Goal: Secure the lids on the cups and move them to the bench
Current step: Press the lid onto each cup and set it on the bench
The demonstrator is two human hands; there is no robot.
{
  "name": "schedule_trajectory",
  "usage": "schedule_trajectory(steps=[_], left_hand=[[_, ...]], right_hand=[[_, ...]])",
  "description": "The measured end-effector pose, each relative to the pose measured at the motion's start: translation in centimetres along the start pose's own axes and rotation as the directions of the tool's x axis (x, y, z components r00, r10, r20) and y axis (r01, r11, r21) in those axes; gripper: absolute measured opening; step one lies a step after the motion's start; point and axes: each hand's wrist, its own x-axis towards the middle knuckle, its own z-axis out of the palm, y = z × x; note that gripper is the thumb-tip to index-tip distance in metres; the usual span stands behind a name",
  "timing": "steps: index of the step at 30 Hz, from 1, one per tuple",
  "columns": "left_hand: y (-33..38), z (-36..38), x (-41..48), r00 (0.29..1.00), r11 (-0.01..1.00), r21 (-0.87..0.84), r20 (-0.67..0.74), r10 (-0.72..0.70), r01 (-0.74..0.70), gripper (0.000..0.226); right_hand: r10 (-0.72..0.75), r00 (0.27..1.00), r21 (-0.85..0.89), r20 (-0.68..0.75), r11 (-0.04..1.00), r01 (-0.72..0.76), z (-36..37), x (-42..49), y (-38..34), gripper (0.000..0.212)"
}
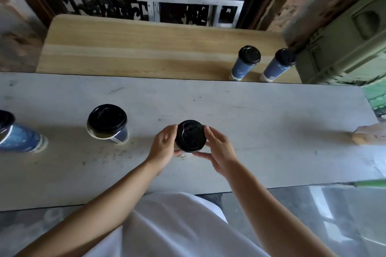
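Note:
A blue paper cup with a black lid [190,136] stands on the grey table [261,131] right in front of me. My left hand [164,146] grips its left side. My right hand [217,149] holds its right side, thumb curled under the lid's near rim. To the left stands a second cup [107,124], its black lid sitting askew. A third cup [18,134] is cut off at the left edge. On the wooden bench [133,52] beyond the table, two lidded cups [246,61] [279,64] stand at its right end.
A green crate [342,48] sits to the right of the bench. Dark carved woodwork and a metal frame [188,9] stand behind it. A tan object [369,134] pokes in at the table's right edge.

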Motion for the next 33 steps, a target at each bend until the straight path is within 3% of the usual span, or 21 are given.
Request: schedule_trajectory(steps=[5, 15, 20, 23, 28, 33], left_hand=[[-0.1, 0.2, 0.6, 0.999, 0.999, 0.032, -0.042, 0.028, -0.027, 0.028], [-0.7, 0.2, 0.6, 0.991, 0.978, 0.160, 0.009, 0.132, -0.132, 0.030], [0.5, 0.6, 0.1, 0.998, 0.994, 0.091, 0.019, 0.056, -0.058, 0.031], [0.3, 1.1, -0.4, 0.999, 0.999, 0.033, -0.043, -0.009, 0.011, 0.030], [0.0, 2.6, -1.4, 0.981, 0.984, -0.138, -0.139, -0.132, 0.113, 0.021], [1.1, 1.5, -0.4, 0.963, 0.977, 0.035, -0.179, -0.199, 0.209, 0.030]], right_hand=[[0.013, 1.000, 0.076, -0.007, 0.997, -0.013, 0.8, 0.5, 0.9, 0.031], [-0.113, 0.988, -0.067, -0.106, 0.992, 0.107, 1.5, 1.1, 1.8, 0.031], [-0.070, 0.993, 0.007, -0.092, 0.997, 0.071, 1.3, 0.9, 1.4, 0.030], [0.000, 0.993, 0.112, -0.117, 0.994, 0.014, 1.1, 0.8, 1.9, 0.027], [-0.018, 0.995, 0.261, -0.096, 0.964, 0.043, 0.4, 0.0, 3.0, 0.029], [0.018, 0.999, 0.193, -0.033, 0.981, -0.011, 0.2, -0.1, 2.0, 0.035]])
